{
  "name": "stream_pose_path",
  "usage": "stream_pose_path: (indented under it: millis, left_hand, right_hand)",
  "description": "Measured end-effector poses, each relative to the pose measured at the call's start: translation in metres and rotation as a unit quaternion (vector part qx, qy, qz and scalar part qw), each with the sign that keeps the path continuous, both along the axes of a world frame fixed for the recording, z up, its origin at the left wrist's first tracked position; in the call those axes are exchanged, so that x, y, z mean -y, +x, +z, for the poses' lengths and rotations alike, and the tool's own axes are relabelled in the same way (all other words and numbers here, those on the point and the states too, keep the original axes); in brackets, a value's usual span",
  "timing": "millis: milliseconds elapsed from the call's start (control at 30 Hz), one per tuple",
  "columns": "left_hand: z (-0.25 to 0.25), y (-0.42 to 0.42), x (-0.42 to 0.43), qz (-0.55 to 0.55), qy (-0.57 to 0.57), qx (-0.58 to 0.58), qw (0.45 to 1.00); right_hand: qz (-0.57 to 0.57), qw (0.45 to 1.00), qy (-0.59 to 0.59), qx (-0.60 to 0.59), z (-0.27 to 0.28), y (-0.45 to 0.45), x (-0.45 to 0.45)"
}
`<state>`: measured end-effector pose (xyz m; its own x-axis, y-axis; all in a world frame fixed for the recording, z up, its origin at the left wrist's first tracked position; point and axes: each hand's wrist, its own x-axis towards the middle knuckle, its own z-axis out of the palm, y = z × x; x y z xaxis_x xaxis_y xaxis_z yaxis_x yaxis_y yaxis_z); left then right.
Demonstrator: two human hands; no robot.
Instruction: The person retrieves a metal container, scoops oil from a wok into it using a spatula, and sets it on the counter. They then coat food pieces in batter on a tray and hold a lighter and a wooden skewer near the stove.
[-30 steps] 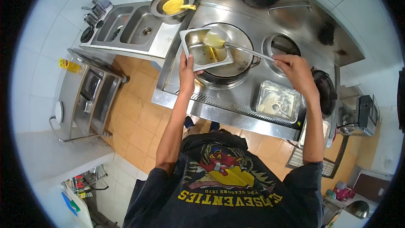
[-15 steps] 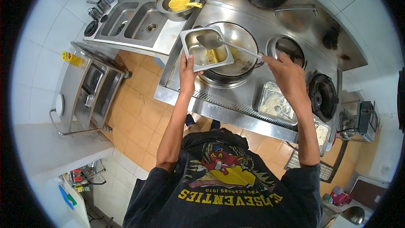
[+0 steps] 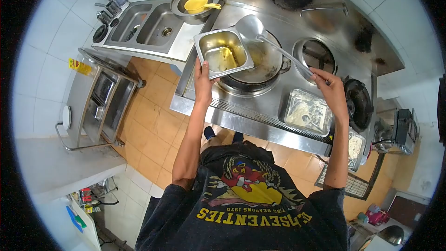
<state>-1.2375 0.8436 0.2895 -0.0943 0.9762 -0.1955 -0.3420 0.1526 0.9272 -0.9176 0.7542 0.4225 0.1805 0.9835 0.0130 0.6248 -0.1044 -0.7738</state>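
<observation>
My left hand [image 3: 203,83] grips the near left edge of a square steel pan [image 3: 246,66], which holds some yellowish oil. My right hand [image 3: 331,90] is closed around the handle end of a long metal wok spatula [image 3: 251,27]. The spatula's broad blade is raised just past the pan's far right corner. Beneath both, a large wok [image 3: 272,60] sits on the stove, partly covered by the pan. Its contents are hard to make out.
Two flour-dusted trays [image 3: 307,113] lie along the stove's right front. A black burner [image 3: 358,104] stands beyond my right hand. To the left are a double sink [image 3: 160,30] and a steel basin [image 3: 179,7] with a yellow ladle [image 3: 196,4]. A steel cart [image 3: 79,107] stands further left.
The spatula blade has come up out of the pan and moved right and away. My right hand has shifted right and toward me; the pan has moved slightly left.
</observation>
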Motion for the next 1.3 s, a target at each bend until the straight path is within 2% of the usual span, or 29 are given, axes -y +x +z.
stream_pose_path:
  millis: [67,167,267,367,400,500,600,800,900,967,1033,1167,1233,1300]
  left_hand:
    - [0.01,-0.001,0.006,0.011,-0.014,-0.004,1.0]
    - [0.004,-0.008,0.009,0.008,-0.006,0.004,1.0]
    - [-0.003,-0.018,0.012,0.011,-0.007,0.012,1.0]
    - [0.0,-0.022,0.018,0.038,-0.021,0.017,0.999]
    - [0.001,-0.023,0.02,0.036,-0.016,0.017,0.999]
    - [0.004,-0.027,0.024,0.032,-0.006,0.02,0.999]
    - [0.004,-0.03,0.026,0.034,-0.006,0.023,0.999]
    - [0.007,-0.036,0.03,0.044,-0.006,0.02,0.999]
    - [0.014,-0.037,0.033,0.038,-0.001,0.022,0.999]
    - [0.015,-0.038,0.033,0.027,0.009,0.02,0.999]
    - [0.016,-0.037,0.034,0.034,0.006,0.017,0.999]
    - [0.013,-0.036,0.031,0.044,-0.009,0.023,0.999]
    - [0.011,-0.036,0.029,0.04,-0.007,0.019,0.999]
    - [0.007,-0.035,0.026,0.032,-0.003,0.017,0.999]
  right_hand:
    - [-0.015,1.0,0.01,-0.003,-0.013,0.008,0.0]
    - [-0.03,0.998,0.022,0.055,-0.034,0.017,-0.004]
    - [-0.035,0.989,-0.022,0.144,-0.05,0.015,-0.01]
    - [0.013,0.962,-0.014,0.271,-0.085,0.022,-0.02]
    - [0.034,0.962,0.007,0.272,-0.086,0.019,-0.022]
    - [0.033,0.943,-0.053,0.327,-0.094,0.015,-0.036]
    - [0.035,0.946,-0.057,0.317,-0.112,0.02,-0.046]
    - [0.034,0.979,-0.036,0.199,-0.165,0.019,-0.045]
    - [-0.011,0.991,-0.011,0.136,-0.209,0.01,-0.048]
    - [-0.037,0.993,-0.06,0.099,-0.217,0.001,-0.05]
    - [-0.049,0.993,-0.073,0.079,-0.213,-0.008,-0.049]
    - [-0.054,0.995,-0.003,0.082,-0.222,0.004,-0.049]
    - [-0.049,0.993,0.013,0.106,-0.189,0.004,-0.046]
    - [-0.044,0.992,-0.036,0.114,-0.167,0.009,-0.047]
